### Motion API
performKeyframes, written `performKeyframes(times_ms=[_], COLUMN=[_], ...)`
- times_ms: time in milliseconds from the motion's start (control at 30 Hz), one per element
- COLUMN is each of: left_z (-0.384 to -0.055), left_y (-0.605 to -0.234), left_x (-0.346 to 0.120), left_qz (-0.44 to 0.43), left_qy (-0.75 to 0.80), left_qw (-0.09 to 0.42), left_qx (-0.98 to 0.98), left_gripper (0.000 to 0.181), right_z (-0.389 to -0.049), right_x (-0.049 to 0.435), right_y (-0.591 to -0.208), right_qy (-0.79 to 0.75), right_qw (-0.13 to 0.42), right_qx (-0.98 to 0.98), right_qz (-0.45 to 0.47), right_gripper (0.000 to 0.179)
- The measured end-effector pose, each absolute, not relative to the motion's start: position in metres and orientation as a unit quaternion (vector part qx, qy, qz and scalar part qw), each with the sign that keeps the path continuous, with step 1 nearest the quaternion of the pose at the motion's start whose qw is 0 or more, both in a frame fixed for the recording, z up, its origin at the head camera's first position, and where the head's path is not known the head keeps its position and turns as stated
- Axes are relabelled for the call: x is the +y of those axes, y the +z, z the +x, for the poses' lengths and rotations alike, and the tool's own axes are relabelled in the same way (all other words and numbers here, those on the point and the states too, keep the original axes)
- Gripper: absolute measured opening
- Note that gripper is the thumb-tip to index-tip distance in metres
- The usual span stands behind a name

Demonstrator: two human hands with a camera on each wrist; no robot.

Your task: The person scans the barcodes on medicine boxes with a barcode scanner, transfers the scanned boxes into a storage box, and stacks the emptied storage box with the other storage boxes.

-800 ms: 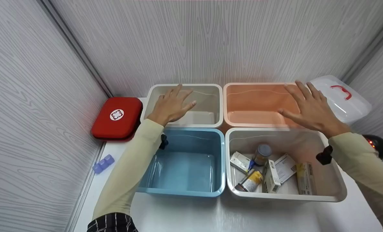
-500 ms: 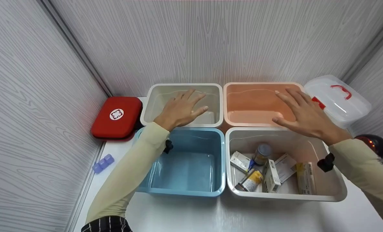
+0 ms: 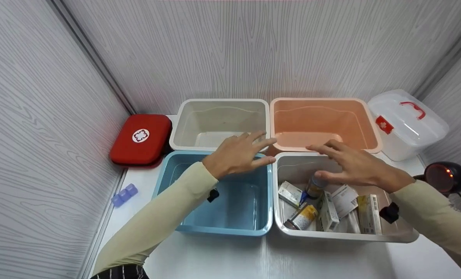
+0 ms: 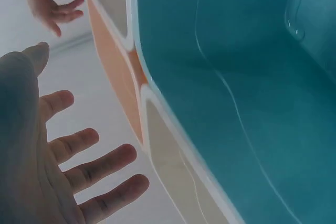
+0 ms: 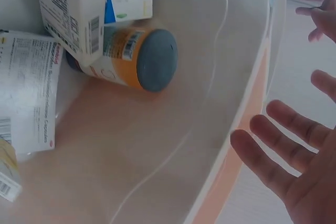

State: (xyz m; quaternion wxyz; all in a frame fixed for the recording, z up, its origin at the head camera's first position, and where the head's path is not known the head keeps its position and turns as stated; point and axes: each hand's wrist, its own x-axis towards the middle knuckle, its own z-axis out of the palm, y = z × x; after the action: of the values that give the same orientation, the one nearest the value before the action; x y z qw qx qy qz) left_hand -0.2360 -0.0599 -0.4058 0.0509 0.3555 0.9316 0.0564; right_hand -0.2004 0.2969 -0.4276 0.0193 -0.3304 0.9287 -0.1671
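Note:
My left hand (image 3: 240, 155) hovers over the back of the blue bin (image 3: 215, 231), fingers spread and holding nothing. Over the back part of the white bin (image 3: 331, 235) hangs my right hand (image 3: 354, 164), also bare, its fingers apart. That bin holds several medicine boxes, among them a yellow-and-white box (image 3: 367, 213) and a white box (image 3: 327, 212). A bottle with a yellow label (image 3: 302, 217) lies near its front left. In the right wrist view, a grey-capped bottle (image 5: 156, 60) lies beside a white carton (image 5: 73, 14); the right hand partly covers it in the head view.
Behind stand a grey-beige bin (image 3: 222, 101) and an orange bin (image 3: 323, 101). A red first-aid case (image 3: 141, 145) and a purple pill organizer (image 3: 124, 195) sit at left. At right are a clear first-aid box (image 3: 408, 128) with a red handle and a black lamp-like device (image 3: 447, 177).
Both hands have come inward and nearer to me, from over the rear bins to over the front ones. The bins and their contents appear to stay in place.

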Motion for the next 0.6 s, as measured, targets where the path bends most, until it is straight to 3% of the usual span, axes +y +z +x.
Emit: performKeyframes(times_ms=[333,600], left_z=[-0.206,-0.198], left_y=[-0.426,-0.447], left_x=[-0.044,-0.04], left_qz=[0.443,0.49], left_qy=[0.016,0.007], left_qw=[0.08,0.095], left_qx=[0.893,0.866], left_gripper=[0.065,0.051], right_z=[-0.191,-0.195], right_x=[0.292,0.289], right_y=[-0.45,-0.463], right_qy=[-0.148,-0.12], right_qw=[0.131,0.168], right_qx=[0.91,0.907], right_qz=[-0.364,-0.368], right_gripper=[0.062,0.057])
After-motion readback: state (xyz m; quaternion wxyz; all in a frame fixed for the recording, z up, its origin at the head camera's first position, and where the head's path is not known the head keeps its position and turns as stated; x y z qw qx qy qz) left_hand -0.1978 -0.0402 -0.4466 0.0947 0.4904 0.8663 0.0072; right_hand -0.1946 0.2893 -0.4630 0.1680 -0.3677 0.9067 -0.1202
